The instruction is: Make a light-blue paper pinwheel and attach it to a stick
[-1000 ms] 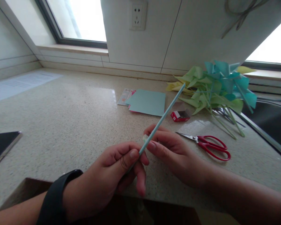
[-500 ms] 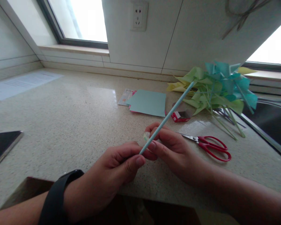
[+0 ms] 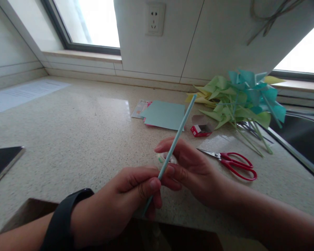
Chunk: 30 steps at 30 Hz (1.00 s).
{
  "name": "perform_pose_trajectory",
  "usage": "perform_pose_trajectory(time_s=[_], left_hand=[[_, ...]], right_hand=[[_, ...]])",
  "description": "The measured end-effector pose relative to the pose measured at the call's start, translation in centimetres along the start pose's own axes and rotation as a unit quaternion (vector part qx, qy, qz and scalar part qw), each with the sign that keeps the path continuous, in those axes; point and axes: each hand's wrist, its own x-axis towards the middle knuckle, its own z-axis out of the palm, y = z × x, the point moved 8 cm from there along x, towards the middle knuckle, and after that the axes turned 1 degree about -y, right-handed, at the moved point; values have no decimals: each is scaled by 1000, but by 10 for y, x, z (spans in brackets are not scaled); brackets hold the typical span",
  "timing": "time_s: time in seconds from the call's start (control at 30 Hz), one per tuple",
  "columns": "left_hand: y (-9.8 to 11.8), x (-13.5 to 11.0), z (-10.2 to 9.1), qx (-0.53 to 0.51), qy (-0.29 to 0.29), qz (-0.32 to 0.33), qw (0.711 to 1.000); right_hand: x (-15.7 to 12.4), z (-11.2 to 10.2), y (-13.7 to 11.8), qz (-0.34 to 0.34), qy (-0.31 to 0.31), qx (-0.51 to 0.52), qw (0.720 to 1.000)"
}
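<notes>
A thin light-blue straw (image 3: 178, 134) slants up and to the right over the speckled counter (image 3: 75, 132). My left hand (image 3: 131, 198), with a black band on its wrist, pinches the straw's lower part between thumb and fingers. My right hand (image 3: 188, 167) lies just right of the straw, fingers curled around it and around a small pale piece (image 3: 162, 158) that I cannot make out.
Red-handled scissors (image 3: 232, 163) lie to the right. Behind them are a small red box (image 3: 201, 130), a blue paper sheet (image 3: 164, 115) and a heap of green and blue paper pinwheels (image 3: 240, 99). A dark tablet (image 3: 1, 164) sits at the left, a sink (image 3: 300, 136) at the right.
The straw's far tip has swung left and stands steeper. My left hand has slid along it, so its lower end now pokes out below my fingers.
</notes>
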Motion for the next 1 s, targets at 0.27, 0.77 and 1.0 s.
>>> perform_pose_trajectory(time_s=[0.27,0.77,1.0], left_hand=[[-1,6,1,-5,-21,-28,999],[1,6,-28,45,176,25,983],[-2,7,-24,-12,169,13,985]], right_hand=[[5,-1,-9,1,-41,-38,998],[8,-7,-5,-3,5,-123,992],[8,-10,3,31,14,-110,993]])
